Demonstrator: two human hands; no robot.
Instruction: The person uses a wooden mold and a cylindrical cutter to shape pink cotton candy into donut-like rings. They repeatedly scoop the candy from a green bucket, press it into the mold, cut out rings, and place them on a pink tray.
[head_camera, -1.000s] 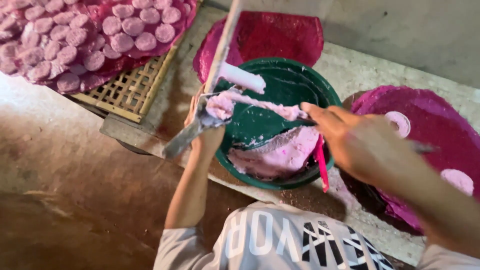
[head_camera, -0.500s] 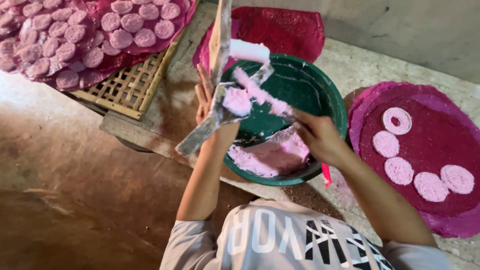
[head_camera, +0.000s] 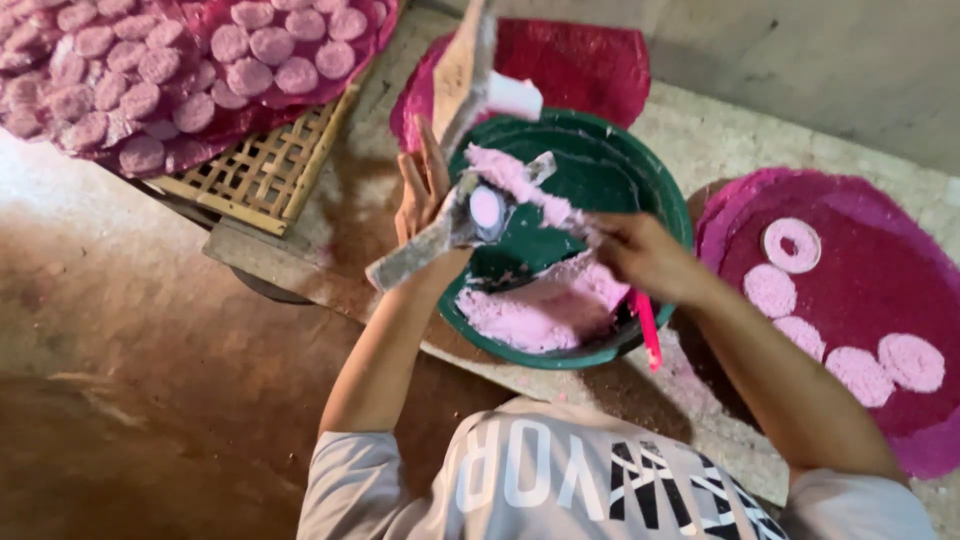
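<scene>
- No package, label or sign shows on the work surface; the only lettering is white print on the grey shirt (head_camera: 600, 480) at the bottom edge.
- The left hand (head_camera: 425, 195) holds a long flat wooden paddle (head_camera: 455, 110), fingers stretched out flat along its back side; whether the thumb clamps the front I cannot tell.
- The paddle's long axis runs steeply, its upper end pointing to the top edge, its dough-crusted lower end pointing down-left past the wrist.
- A small round ring mould (head_camera: 488, 208), filled with pale pink paste, sits on the paddle's face just beside the left palm.
- The right hand (head_camera: 645, 258) is curled closed over the bowl, pinching the end of a slim scraper smeared with pink dough (head_camera: 520, 180), which lies across the mould, slanting up-left.
- Both hands hang over a round green bowl (head_camera: 640, 180), smooth-walled, with a soft, wet mass of pink dough (head_camera: 540, 310) in its near half.
- A thin pink stick (head_camera: 647, 330) leans at the bowl's near rim.
- Right of the bowl lies a round magenta cloth mat (head_camera: 880, 270), coarse-textured, carrying flat pink discs (head_camera: 910, 362), one ring-shaped.
- Top left, a woven bamboo tray (head_camera: 260, 170) bears a red cloth crowded with similar discs.
- A further magenta cloth (head_camera: 590, 70) lies behind the bowl on grey concrete.
</scene>
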